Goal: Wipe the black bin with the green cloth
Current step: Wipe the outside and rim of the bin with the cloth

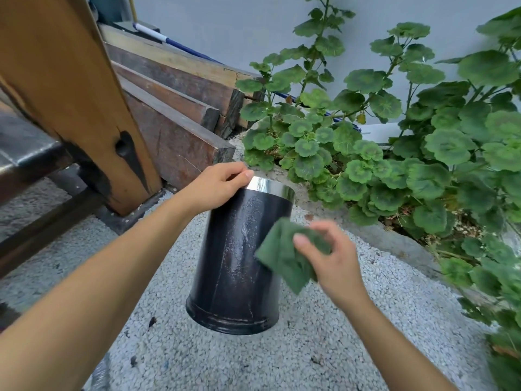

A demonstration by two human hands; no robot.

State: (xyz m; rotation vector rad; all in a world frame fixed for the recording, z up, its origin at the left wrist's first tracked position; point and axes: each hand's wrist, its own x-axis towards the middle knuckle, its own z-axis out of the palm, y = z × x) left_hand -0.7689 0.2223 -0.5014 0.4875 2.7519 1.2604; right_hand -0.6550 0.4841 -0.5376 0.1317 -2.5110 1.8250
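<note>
The black bin (pixel 234 266) is a round can with a shiny silver rim band, tilted away from me with its base lifted toward the camera above the gravel. My left hand (pixel 217 187) grips its rim at the upper left. My right hand (pixel 332 258) pinches a folded green cloth (pixel 282 255) against the bin's right side, about mid-height. Scuffs and wet streaks show on the bin's dark wall. The bin's opening is hidden.
Light gravel ground (pixel 324 348) lies under the bin. Stacked wooden beams (pixel 174 108) and a leaning plank (pixel 73 88) stand at the left. Leafy green plants (pixel 394 153) in a raised bed fill the right. A grey wall (pixel 225 26) is behind.
</note>
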